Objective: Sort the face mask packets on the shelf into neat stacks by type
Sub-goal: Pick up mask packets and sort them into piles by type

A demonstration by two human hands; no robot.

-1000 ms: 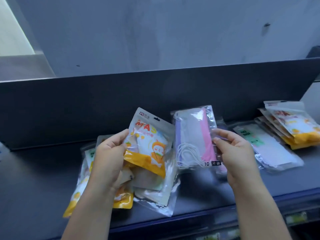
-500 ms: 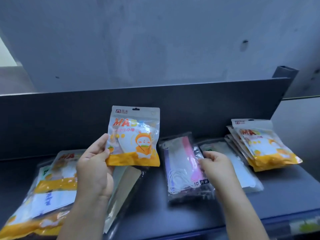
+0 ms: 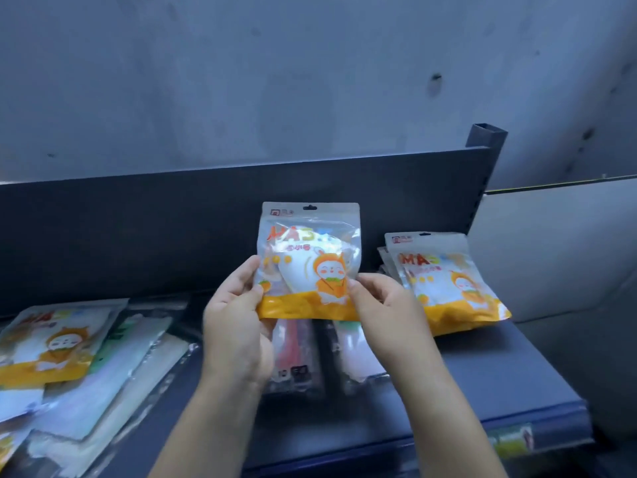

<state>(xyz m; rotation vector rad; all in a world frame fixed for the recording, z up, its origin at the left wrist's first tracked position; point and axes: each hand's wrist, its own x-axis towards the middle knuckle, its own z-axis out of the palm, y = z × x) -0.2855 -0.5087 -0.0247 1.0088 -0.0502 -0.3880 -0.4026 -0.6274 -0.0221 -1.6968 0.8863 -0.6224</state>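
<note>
The orange-and-white packet (image 3: 310,263), pinched between the left hand (image 3: 238,326) and the right hand (image 3: 382,305), shows large orange letters "MAS" near its top, the rest lost in glare; smaller characters beneath are unreadable. The top packet of the stack (image 3: 444,281) just right of the right hand also reads "MAS". Below the hands, a clear packet (image 3: 296,357) bears "10" beside a black label too blurred to read.

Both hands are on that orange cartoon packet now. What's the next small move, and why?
Probably carry the orange packet right and lay it on the matching stack by the shelf's right end. Both the left hand and right hand pinch its lower corners, it is held upright clear of the shelf, and that stack shows the same orange print.
</note>
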